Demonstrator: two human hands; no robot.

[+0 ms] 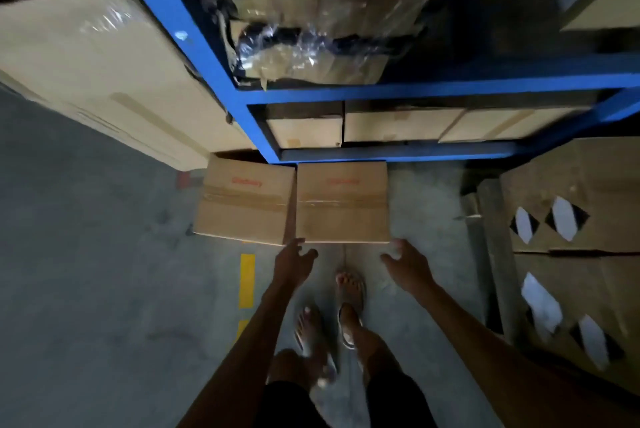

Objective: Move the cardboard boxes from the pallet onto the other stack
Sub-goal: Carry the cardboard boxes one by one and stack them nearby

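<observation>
Two taped brown cardboard boxes with red print sit side by side in front of me, the left box [244, 200] and the right box [342, 202]. My left hand [294, 263] hovers at the near left corner of the right box, fingers spread and holding nothing. My right hand [405, 263] hovers at that box's near right corner, fingers loosely spread, empty too. Whether the fingertips touch the box I cannot tell. At the right stands a stack of cardboard boxes [575, 205] bearing black-and-white diamond labels.
A blue metal rack [415, 89] stands right behind the two boxes, holding wrapped goods and more cartons. A large carton [90, 60] lies at the left. Grey concrete floor [86, 271] with a yellow dashed line [247, 280] runs under me; my sandalled feet are below.
</observation>
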